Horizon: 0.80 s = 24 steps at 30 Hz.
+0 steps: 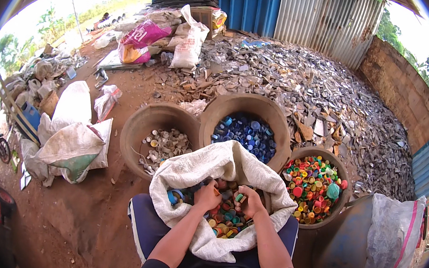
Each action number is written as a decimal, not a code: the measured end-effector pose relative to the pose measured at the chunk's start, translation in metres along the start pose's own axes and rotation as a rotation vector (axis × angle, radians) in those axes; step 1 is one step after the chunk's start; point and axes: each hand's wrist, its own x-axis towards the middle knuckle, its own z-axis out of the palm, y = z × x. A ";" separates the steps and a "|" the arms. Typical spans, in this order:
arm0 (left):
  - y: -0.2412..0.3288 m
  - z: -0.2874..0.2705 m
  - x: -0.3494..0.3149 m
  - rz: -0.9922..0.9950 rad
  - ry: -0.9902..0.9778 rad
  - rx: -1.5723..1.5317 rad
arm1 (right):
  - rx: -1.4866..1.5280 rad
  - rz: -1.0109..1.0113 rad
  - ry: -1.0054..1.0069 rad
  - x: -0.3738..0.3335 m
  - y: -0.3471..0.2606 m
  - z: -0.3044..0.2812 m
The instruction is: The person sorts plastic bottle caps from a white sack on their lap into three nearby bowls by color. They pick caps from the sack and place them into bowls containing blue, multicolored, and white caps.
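Your right hand (253, 203) pinches a green bottle cap (240, 197) within the rim of the white woven sack (198, 163); your left hand (208, 196) curls over mixed caps (227, 219), grip unclear. Risk: slack near edge could sag, spilling caps.

the white sack (177, 177) gapes, rim rolled outward, around the left hand (208, 196) and right hand (250, 203); loose mixed-colour caps (227, 219) lie beneath them, a green cap (239, 197) pinched in the right.
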 end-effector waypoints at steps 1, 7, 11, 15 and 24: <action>-0.007 0.004 0.001 0.003 0.052 -0.103 | -0.150 -0.045 0.025 0.002 0.002 0.001; -0.029 -0.004 0.011 -0.065 -0.053 -0.614 | -1.207 -0.437 0.237 0.028 0.027 -0.021; -0.023 -0.011 0.001 0.111 -0.087 -0.385 | -1.486 -0.314 0.160 0.026 0.029 -0.015; -0.012 -0.014 -0.011 0.217 -0.234 -0.159 | -1.476 -0.270 0.057 0.018 0.023 -0.004; -0.010 -0.024 -0.015 0.214 -0.340 -0.144 | -0.618 -0.238 -0.182 0.009 0.002 -0.026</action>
